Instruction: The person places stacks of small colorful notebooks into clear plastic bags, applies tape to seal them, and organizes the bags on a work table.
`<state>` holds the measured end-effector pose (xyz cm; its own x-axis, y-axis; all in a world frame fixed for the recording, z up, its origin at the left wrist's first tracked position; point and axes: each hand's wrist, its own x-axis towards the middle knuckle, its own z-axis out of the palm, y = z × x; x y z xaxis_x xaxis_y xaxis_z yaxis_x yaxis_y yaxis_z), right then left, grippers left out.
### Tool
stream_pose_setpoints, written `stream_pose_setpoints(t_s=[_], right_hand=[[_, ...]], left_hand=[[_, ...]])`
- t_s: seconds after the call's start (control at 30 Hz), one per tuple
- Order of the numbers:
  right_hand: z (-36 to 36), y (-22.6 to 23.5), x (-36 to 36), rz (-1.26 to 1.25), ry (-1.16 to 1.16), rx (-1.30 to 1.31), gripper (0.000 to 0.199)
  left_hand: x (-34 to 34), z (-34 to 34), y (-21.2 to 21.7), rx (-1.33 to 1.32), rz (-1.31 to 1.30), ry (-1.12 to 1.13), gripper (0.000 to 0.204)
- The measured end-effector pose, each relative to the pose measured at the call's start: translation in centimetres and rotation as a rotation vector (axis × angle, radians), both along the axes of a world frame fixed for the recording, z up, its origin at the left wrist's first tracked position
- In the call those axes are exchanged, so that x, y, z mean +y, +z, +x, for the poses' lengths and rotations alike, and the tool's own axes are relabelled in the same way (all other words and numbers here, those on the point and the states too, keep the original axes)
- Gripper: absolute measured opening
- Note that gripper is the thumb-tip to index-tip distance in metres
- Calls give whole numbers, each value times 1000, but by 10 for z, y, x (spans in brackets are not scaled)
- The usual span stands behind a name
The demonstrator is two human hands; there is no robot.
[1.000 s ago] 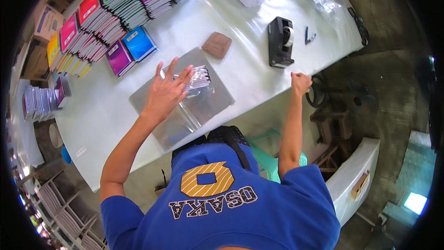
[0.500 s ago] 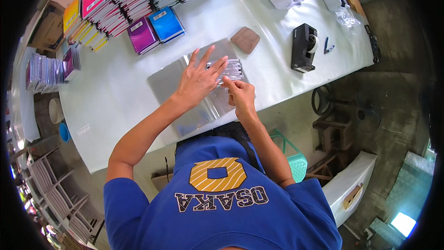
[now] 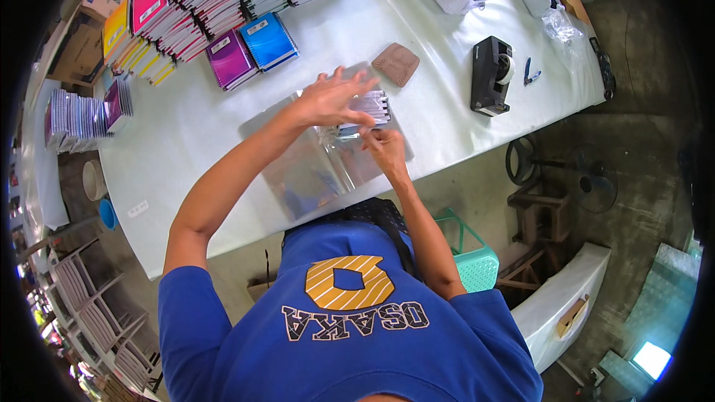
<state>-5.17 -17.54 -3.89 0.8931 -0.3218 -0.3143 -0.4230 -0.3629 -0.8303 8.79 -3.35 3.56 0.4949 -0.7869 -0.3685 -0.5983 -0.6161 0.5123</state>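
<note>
Clear plastic sheets (image 3: pixel 298 186) lie on the white-covered table in front of me. On their right part rests a small stack of shiny, pale strips with dark marks (image 3: pixel 378 108), partly hidden by my hand. My left hand (image 3: pixel 331 102) is over the stack with its fingers spread and curved, the thumb near the strips' lower edge. Just below the stack, my right hand (image 3: pixel 386 150) has its fingertips pinched together close to that thumb. Whatever is in the pinch is too small to make out. A brown square pad (image 3: pixel 395 65) lies just beyond the sheets.
A black tape dispenser (image 3: pixel 491 76) and blue-handled snips (image 3: pixel 531 71) are to the right. Notebooks in coloured piles (image 3: pixel 201 11) fill the far left, with a purple one (image 3: pixel 231 59) and a blue one (image 3: pixel 269 41) nearer. A green stool (image 3: pixel 477 268) stands below the table edge.
My left hand has risen and turned, its fingers now curved instead of lying flat on the sheets. My right hand has shifted slightly down from the stack.
</note>
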Motion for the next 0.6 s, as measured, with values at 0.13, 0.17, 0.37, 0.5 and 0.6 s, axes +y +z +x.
stream_pose_setpoints(t_s=[0.13, 0.17, 0.37, 0.5, 0.6], right_hand=[[-20, -26, 5, 509, 421, 101, 42], [-24, -24, 11, 801, 516, 210, 42], [-12, 11, 6, 1700, -183, -206, 71], [17, 58, -43, 791, 3, -299, 76], [28, 34, -54, 469, 204, -384, 81]], left_hand=[[-28, -14, 5, -132, -102, 71, 97], [-33, -12, 4, 1, -74, 69, 103], [14, -44, -24, 589, -1090, 636, 112], [28, -80, -60, 744, -1139, 746, 117], [33, -75, -59, 696, -1174, 806, 119]])
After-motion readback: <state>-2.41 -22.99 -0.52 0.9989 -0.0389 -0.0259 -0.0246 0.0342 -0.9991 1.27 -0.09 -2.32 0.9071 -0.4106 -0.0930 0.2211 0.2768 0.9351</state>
